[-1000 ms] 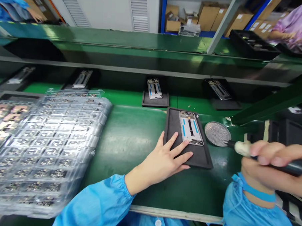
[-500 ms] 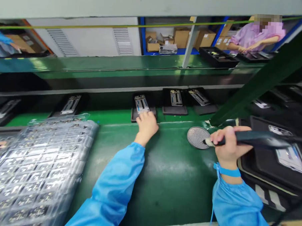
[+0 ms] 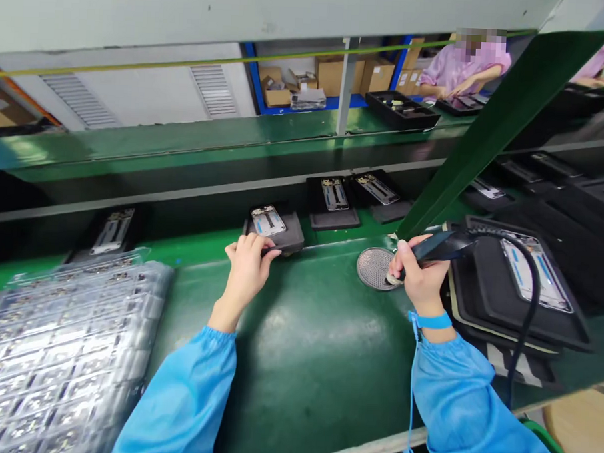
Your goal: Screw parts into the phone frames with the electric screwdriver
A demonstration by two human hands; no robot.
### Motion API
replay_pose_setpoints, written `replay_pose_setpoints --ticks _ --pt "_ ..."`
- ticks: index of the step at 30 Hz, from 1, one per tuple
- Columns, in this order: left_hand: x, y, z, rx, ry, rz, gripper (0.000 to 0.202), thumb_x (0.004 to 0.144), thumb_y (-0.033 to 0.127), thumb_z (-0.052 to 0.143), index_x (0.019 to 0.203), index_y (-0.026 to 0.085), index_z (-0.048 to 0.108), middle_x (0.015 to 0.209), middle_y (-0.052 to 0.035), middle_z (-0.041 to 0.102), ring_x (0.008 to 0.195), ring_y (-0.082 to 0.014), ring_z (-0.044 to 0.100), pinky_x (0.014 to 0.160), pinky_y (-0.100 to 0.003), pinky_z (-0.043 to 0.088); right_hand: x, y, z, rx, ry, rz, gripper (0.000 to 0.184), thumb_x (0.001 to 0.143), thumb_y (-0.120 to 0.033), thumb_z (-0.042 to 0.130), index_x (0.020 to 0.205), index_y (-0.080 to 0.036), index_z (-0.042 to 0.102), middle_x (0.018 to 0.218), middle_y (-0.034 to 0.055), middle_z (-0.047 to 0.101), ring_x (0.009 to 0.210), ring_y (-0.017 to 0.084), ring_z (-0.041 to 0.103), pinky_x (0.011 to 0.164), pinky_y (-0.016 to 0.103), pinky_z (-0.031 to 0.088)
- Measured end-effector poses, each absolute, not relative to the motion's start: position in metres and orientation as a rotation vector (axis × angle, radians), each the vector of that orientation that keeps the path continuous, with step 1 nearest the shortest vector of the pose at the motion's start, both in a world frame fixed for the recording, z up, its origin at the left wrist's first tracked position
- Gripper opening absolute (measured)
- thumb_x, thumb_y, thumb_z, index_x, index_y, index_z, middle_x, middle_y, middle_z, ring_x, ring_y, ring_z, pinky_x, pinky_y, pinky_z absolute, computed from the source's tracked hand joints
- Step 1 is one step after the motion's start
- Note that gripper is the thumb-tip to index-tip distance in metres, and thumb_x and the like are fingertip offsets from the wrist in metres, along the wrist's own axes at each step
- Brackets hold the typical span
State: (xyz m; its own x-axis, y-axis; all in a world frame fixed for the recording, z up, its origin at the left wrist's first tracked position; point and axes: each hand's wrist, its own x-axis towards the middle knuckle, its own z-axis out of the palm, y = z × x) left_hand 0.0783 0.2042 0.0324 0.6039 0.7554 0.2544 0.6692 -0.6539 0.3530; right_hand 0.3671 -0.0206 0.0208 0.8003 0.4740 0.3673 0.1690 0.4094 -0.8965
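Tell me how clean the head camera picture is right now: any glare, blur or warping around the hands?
Head view: both hands sharp, left hand on the dark carrier tray, right hand holding the corded tool; soft glare patch on the green mat; clear blister trays shimmer; edges bow from wide-angle distortion; background worker's face blurred.

The left hand (image 3: 247,267) hides the black tray's (image 3: 286,236) near-left corner.

**One camera, worn on the head**

It looks forward and down from the worker's head, close over the green table (image 3: 301,360). Both blue sleeves reach out from the bottom edge; shelving and another person's station sit far beyond.
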Motion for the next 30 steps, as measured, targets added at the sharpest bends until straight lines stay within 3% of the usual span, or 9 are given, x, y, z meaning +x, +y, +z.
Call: replay_pose_setpoints --ticks 4,8,13,16,19,23,25,30 --pt "0.028 0.131 0.027 2.631 0.859 0.622 0.014 0.123 0.033 0.069 0.117 0.027 0.080 0.114 -0.0080 0.082 0.113 -0.0330 0.074 0.102 -0.045 0.055 0.367 -0.022 0.020 -1.160 -0.642 0.222 0.061 0.093 -0.067 0.108 0.102 -0.029 0.061 0.056 -0.0124 0.059 0.040 0.014 0.056 0.041 0.027 0.052" --pt "-0.011 0.044 0.011 2.609 0.645 0.636 0.015 0.125 0.024 0.065 0.120 0.028 0.079 0.110 -0.0053 0.085 0.100 -0.0285 0.078 0.087 -0.042 0.060 0.367 -0.022 0.020 -1.152 -0.632 0.230 0.062 0.092 -0.065 0.109 0.103 -0.029 0.061 0.057 -0.0128 0.059 0.040 0.013 0.055 0.040 0.026 0.048" --pt "-0.025 -0.033 0.002 2.558 0.481 0.524 0.014 0.116 0.013 0.071 0.113 0.026 0.075 0.101 -0.0027 0.083 0.085 -0.0242 0.075 0.076 -0.041 0.062 0.367 -0.023 0.022 -1.148 -0.659 0.217 0.059 0.093 -0.063 0.108 0.102 -0.029 0.061 0.058 -0.0122 0.059 0.042 0.013 0.055 0.042 0.026 0.050" --pt "-0.022 -0.037 0.007 2.479 0.432 0.446 0.009 0.116 0.019 0.075 0.120 0.027 0.078 0.109 -0.0039 0.085 0.095 -0.0249 0.078 0.089 -0.042 0.066 0.368 -0.024 0.022 -1.150 -0.675 0.202 0.058 0.094 -0.063 0.108 0.101 -0.029 0.061 0.058 -0.0120 0.059 0.042 0.013 0.055 0.044 0.026 0.051" --pt "-0.012 0.003 0.007 2.478 0.537 0.557 0.017 0.123 0.024 0.066 0.129 0.028 0.082 0.121 -0.0081 0.087 0.111 -0.0282 0.079 0.101 -0.046 0.065 0.368 -0.025 0.022 -1.164 -0.686 0.213 0.060 0.093 -0.065 0.108 0.101 -0.029 0.061 0.057 -0.0118 0.060 0.041 0.013 0.055 0.042 0.026 0.050" --pt "0.016 0.081 -0.009 2.482 0.918 0.635 0.037 0.124 0.030 0.060 0.155 0.026 0.080 0.158 -0.0176 0.080 0.150 -0.0379 0.070 0.124 -0.058 0.060 0.367 -0.027 0.027 -1.198 -0.710 0.222 0.063 0.090 -0.068 0.110 0.100 -0.028 0.061 0.057 -0.0102 0.062 0.041 0.014 0.056 0.042 0.027 0.052" --pt "0.030 0.102 -0.017 2.461 0.956 0.526 0.047 0.123 0.033 0.061 0.167 0.024 0.075 0.166 -0.0196 0.076 0.156 -0.0398 0.065 0.131 -0.061 0.058 0.364 -0.029 0.034 -1.185 -0.713 0.205 0.064 0.089 -0.067 0.111 0.100 -0.028 0.061 0.058 -0.0103 0.061 0.043 0.014 0.056 0.046 0.028 0.055" --pt "0.047 0.089 -0.024 2.459 0.773 0.350 0.057 0.125 0.038 0.058 0.180 0.024 0.068 0.171 -0.0193 0.073 0.153 -0.0388 0.066 0.130 -0.060 0.058 0.326 -0.029 0.059 -0.994 -0.784 0.212 0.051 0.101 -0.056 0.103 0.102 -0.030 0.059 0.060 -0.0125 0.059 0.042 0.012 0.051 0.047 0.027 0.053"
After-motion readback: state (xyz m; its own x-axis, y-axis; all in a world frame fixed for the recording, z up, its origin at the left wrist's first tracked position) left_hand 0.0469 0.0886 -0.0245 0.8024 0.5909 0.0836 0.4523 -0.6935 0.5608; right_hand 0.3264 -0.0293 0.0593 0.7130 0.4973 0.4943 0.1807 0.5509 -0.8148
